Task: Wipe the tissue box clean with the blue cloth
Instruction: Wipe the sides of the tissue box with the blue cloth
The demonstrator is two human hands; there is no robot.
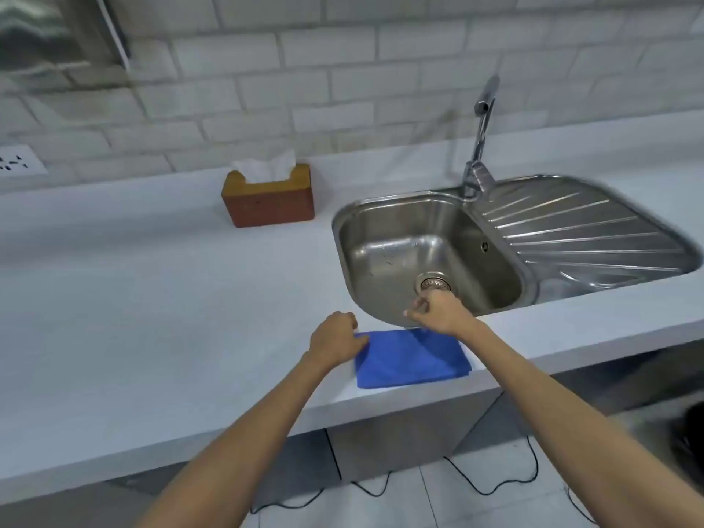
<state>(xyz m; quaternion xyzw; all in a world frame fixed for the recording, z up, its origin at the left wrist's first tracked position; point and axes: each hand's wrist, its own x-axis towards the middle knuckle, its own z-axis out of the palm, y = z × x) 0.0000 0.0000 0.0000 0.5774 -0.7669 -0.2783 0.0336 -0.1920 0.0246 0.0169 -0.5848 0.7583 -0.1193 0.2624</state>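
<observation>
A folded blue cloth (411, 358) lies flat on the pale counter near its front edge, just in front of the sink. My left hand (335, 339) rests curled at the cloth's far left corner and touches it. My right hand (438, 312) hovers over the cloth's far right corner with fingers pinched together; whether it grips the cloth is unclear. A brown wooden tissue box (268, 200) with white tissue sticking out of its top stands far back by the tiled wall, well away from both hands.
A steel sink (426, 245) with drainboard (586, 238) and a tall tap (480, 139) fills the right of the counter (152, 299). A wall socket (19, 160) sits at far left. Black cables trail on the floor below.
</observation>
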